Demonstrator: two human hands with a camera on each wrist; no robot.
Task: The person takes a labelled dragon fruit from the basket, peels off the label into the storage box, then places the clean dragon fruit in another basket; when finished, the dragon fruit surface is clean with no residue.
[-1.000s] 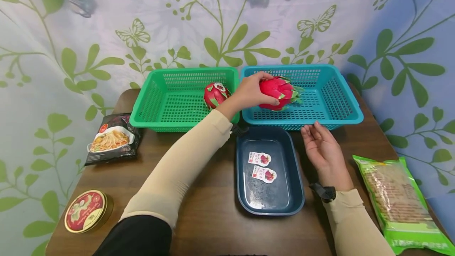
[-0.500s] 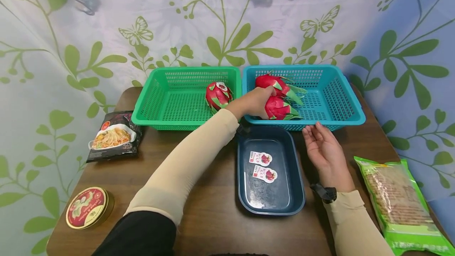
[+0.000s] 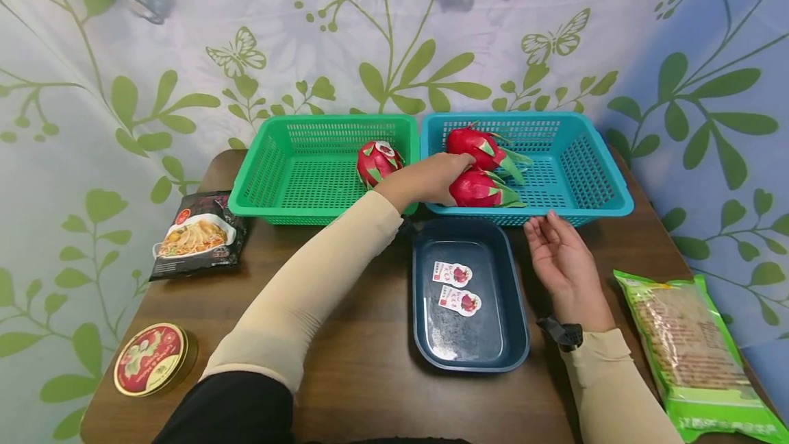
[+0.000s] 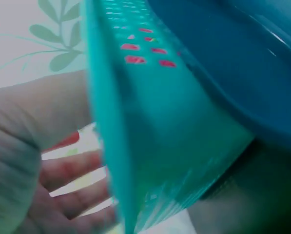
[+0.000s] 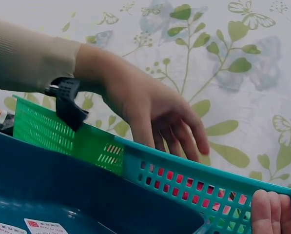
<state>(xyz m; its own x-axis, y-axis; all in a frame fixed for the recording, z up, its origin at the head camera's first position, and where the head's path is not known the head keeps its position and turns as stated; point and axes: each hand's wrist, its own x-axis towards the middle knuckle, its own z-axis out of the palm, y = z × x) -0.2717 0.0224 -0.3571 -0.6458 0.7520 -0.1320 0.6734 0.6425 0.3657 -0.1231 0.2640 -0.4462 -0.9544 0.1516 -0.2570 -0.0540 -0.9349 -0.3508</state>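
Two pink-red dragon fruits with green scales lie at the left of the blue basket, a rear dragon fruit and a front dragon fruit. My left hand reaches over that basket's left rim beside the front fruit; in the right wrist view its fingers spread loosely above the rim, holding nothing. The right hand, palm turned up, has its fingertips at the basket's front side. Another dragon fruit, bearing a round sticker, sits in the green basket, partly behind my left arm.
A dark blue tray with two dragon-fruit labels stands in front of the baskets. On the left are a black noodle packet and a round red tin. A green-edged bag lies at the right.
My left hand has lowered a dragon fruit into the blue basket's front left, let go, and drawn slightly left. Both fruits there are now visible. The right hand stays put.
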